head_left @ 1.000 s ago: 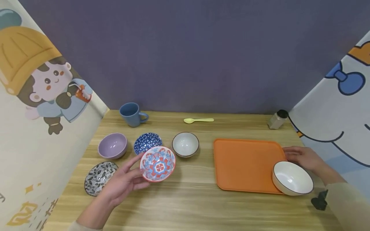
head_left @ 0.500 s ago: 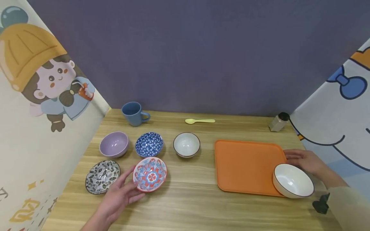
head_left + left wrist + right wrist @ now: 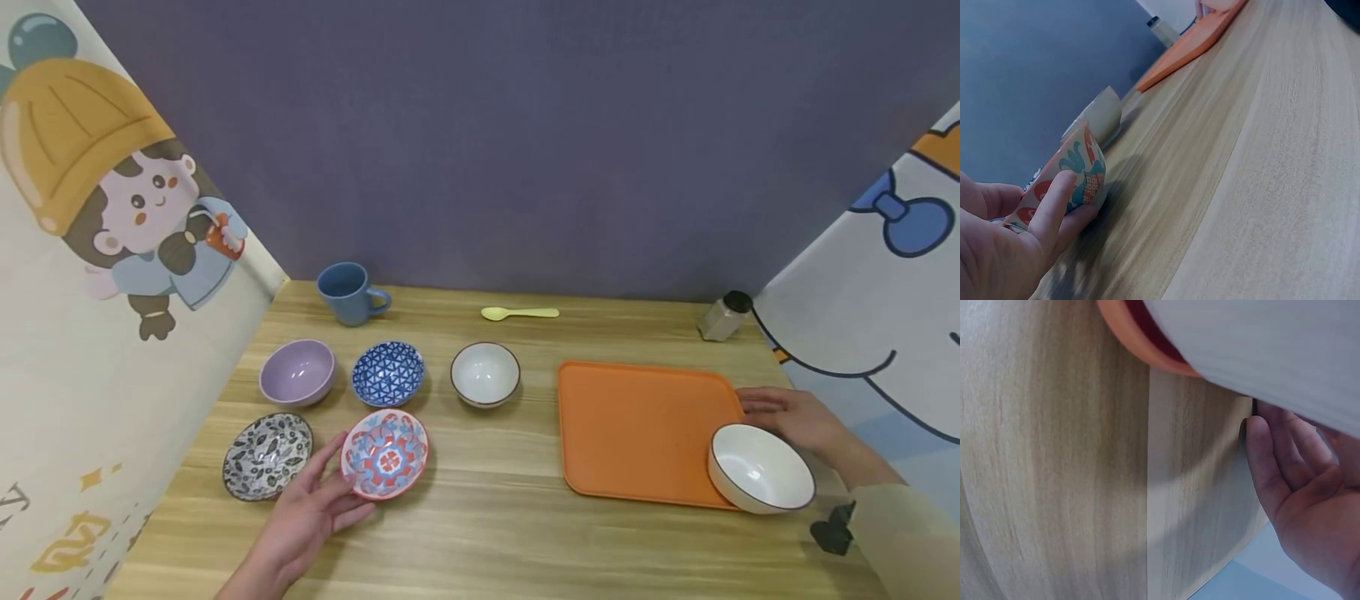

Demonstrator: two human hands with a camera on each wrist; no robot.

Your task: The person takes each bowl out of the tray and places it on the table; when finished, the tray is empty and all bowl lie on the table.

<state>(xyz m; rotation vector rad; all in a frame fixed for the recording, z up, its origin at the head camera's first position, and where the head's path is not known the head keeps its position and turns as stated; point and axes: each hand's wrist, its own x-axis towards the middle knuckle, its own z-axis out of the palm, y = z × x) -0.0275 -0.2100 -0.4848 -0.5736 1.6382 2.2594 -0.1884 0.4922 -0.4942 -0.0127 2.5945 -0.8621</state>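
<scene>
My left hand [image 3: 303,508] holds a small bowl with a red and blue floral pattern [image 3: 385,455] by its left side, thumb at the rim. In the left wrist view, fingers [image 3: 1054,209] lie along the outer wall of the bowl [image 3: 1085,178], close over the table. At the right, my right hand [image 3: 797,421] lies with fairly straight fingers at the right edge of the orange tray [image 3: 648,429]. A large white bowl [image 3: 761,469] sits over the tray's front right corner, just in front of that hand. In the right wrist view it covers part of the fingers [image 3: 1266,456].
Left of the middle stand a black-and-white leaf-patterned dish [image 3: 267,457], a purple bowl [image 3: 297,373] and a blue triangle-patterned bowl [image 3: 387,374]. A small white bowl [image 3: 485,375] is mid-table. Behind are a blue mug [image 3: 348,293], a yellow spoon [image 3: 519,313] and a black-capped jar [image 3: 725,316].
My left hand has brought the floral bowl nearer and slightly left, away from the blue patterned bowl it overlapped. The right hand keeps its place by the tray.
</scene>
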